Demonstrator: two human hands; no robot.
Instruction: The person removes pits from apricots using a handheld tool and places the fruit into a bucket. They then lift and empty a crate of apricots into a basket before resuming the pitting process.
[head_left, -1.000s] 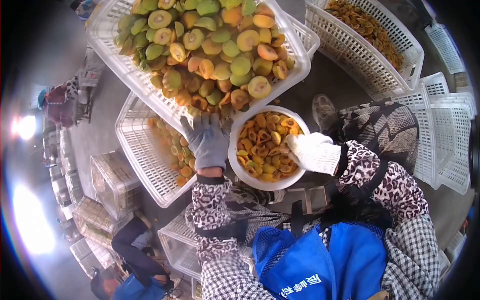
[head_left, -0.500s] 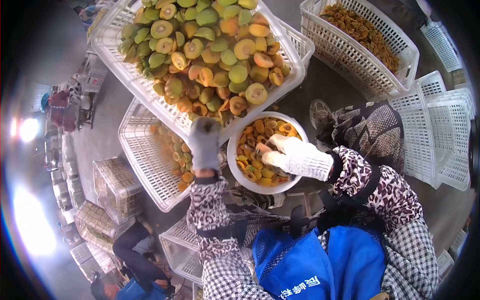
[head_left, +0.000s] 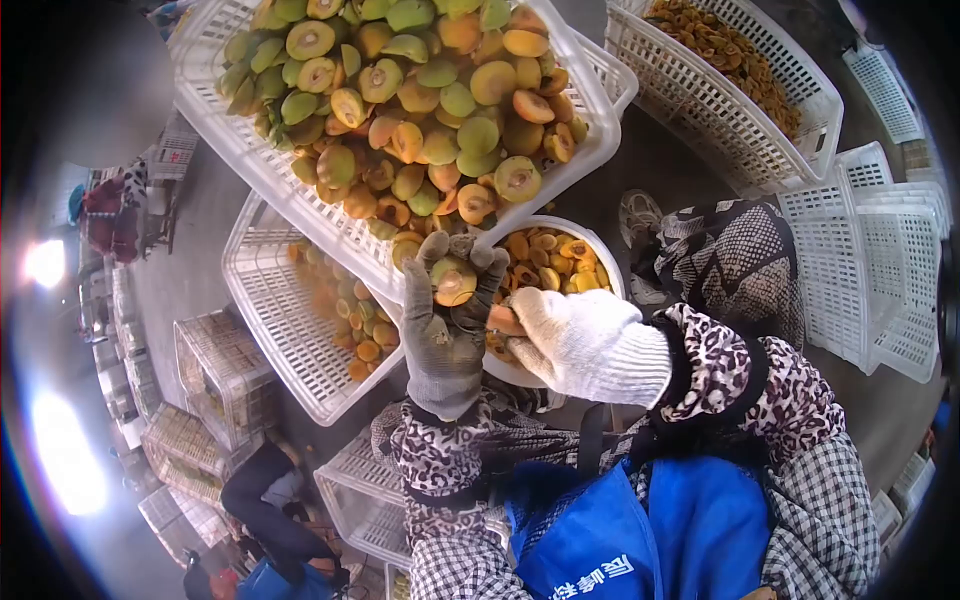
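Note:
My left hand (head_left: 446, 335), in a soiled grey glove, is palm up with its fingers curled around a greenish-yellow apricot (head_left: 454, 281) whose cut face shows. Close to its right side is my right hand (head_left: 585, 338) in a white knitted glove. Its thumb and fingers pinch a short orange-brown object (head_left: 505, 320), mostly hidden, whose kind I cannot make out. Both hands are over the near side of a white bucket (head_left: 612, 262) holding orange apricot pieces. Beyond them, a large white crate (head_left: 335, 235) is heaped with green and orange apricots, many cut open.
A lower white crate (head_left: 285, 345) at left holds apricot halves. At upper right, another crate (head_left: 725, 125) contains shrivelled orange pieces. Stacked white crates (head_left: 850, 270) stand at right. Other people sit at the left edge, one in dark trousers (head_left: 265, 495).
My left hand has come down and turned palm up, with an apricot now visible in it. My right hand has risen from the bucket toward it, still gripping the orange-brown object.

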